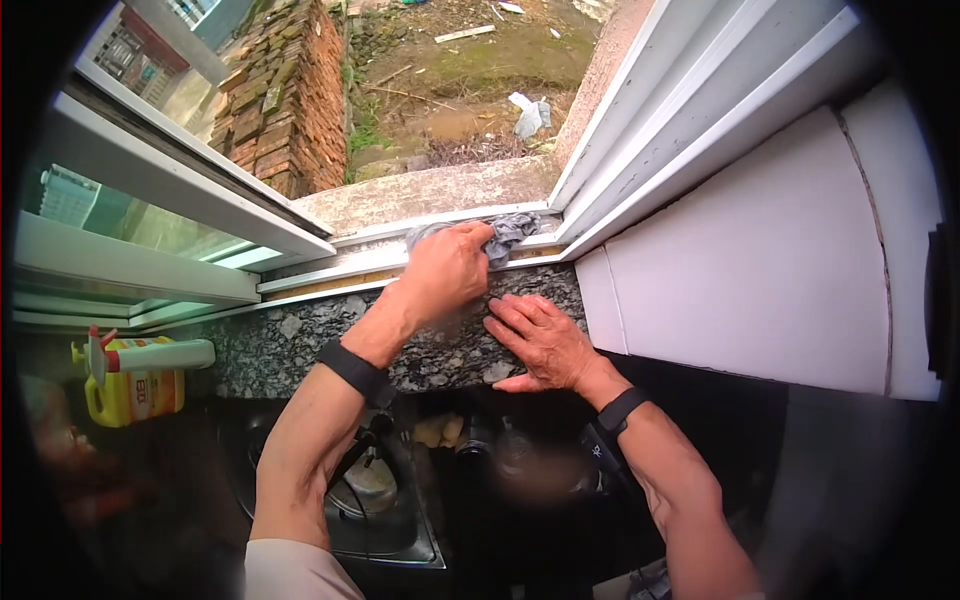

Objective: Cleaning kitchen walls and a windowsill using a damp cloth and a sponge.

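Observation:
My left hand grips a crumpled grey cloth and presses it onto the white sliding-window track, near the track's right end. Part of the cloth sticks out on both sides of the fist. Just below and to the right, my right hand rests flat with fingers apart on the speckled black-and-grey stone sill; nothing is in it. Dark bands circle both wrists. Beyond the track, a rough outer ledge runs along the opening.
Slid-over window panes stand at left. A spray bottle and a yellow jug sit at the sill's left end. Below are a sink with a metal bowl and dim items on a dark counter. White tiles cover the right wall.

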`<state>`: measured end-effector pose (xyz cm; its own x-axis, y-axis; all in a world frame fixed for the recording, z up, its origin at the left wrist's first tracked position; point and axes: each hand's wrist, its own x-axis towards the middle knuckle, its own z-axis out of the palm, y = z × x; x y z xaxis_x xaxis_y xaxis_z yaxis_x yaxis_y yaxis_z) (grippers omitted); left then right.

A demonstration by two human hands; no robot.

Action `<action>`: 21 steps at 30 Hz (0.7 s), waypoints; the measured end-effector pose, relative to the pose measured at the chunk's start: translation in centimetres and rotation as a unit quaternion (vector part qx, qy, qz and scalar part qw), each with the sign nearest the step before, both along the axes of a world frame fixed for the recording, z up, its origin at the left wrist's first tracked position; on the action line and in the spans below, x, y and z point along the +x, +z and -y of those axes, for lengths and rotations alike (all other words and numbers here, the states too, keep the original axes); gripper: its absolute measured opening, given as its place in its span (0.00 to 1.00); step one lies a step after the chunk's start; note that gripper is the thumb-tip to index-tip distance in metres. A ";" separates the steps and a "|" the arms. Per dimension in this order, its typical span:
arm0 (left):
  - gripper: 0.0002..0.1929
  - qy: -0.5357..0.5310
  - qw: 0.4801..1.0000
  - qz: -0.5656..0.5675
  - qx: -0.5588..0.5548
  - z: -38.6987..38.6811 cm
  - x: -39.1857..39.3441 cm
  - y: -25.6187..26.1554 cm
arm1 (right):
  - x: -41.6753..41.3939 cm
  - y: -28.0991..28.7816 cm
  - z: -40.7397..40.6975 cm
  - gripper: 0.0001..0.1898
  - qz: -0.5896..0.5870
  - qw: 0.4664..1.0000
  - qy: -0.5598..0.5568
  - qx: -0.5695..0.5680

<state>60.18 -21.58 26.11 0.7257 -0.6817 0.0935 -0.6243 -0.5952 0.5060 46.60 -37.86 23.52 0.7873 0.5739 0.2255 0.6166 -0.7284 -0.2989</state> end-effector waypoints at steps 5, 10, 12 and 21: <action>0.05 0.054 0.996 -0.017 0.070 -9.1 0.9 1.0 | -0.3 -0.4 0.6 0.41 0.005 1.000 -0.002 -0.018; 0.08 0.014 0.996 -0.058 -0.059 -3.5 -0.1 -0.2 | -0.2 -0.4 0.3 0.41 0.007 1.000 -0.001 -0.029; 0.10 -0.007 0.999 -0.040 -0.024 2.0 -0.4 -0.2 | 0.1 -0.5 -0.2 0.41 -0.003 1.000 0.008 -0.018; 0.08 -0.032 0.999 0.018 -0.006 5.9 -0.6 -1.4 | -0.3 -0.4 0.2 0.42 -0.021 1.000 0.004 -0.014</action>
<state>59.60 -27.50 24.67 0.6766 -0.7252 0.1272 -0.6790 -0.5479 0.4886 46.34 -38.05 23.08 0.7914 0.5852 0.1767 0.6094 -0.7325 -0.3035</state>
